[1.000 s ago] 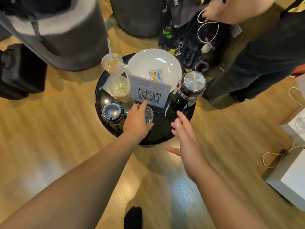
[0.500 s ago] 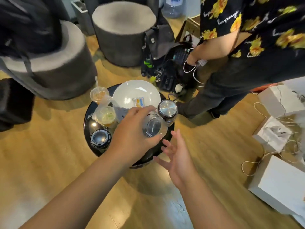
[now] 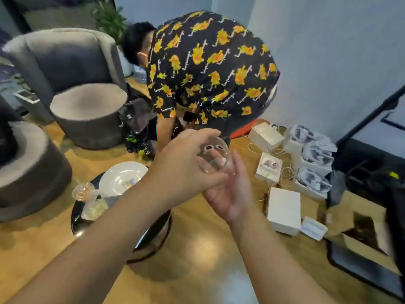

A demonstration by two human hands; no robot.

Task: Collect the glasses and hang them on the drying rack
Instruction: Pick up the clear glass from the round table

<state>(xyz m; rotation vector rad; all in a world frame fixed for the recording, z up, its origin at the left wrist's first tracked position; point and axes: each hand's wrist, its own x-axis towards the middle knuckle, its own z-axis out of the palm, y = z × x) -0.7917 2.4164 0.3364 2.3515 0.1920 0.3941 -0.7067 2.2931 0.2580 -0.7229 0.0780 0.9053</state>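
A clear drinking glass (image 3: 215, 153) is lifted well above the floor, its base turned toward me. My left hand (image 3: 182, 170) is shut around its side. My right hand (image 3: 230, 189) sits just below and behind the glass with the fingers spread and the fingertips touching it. Down to the left stands the round black side table (image 3: 79, 218), partly hidden by my left forearm. No drying rack is in view.
On the table lie a white plate (image 3: 121, 175) and two plastic cups (image 3: 84, 190). A person in a black, yellow-flowered shirt (image 3: 208, 69) bends over just behind the glass. Grey stools (image 3: 87, 115) stand at left. White boxes (image 3: 283, 210) and cords lie on the floor at right.
My left hand took the glass off the table and raised it up and to the right. My right hand came up under it. The view tilted up from the table.
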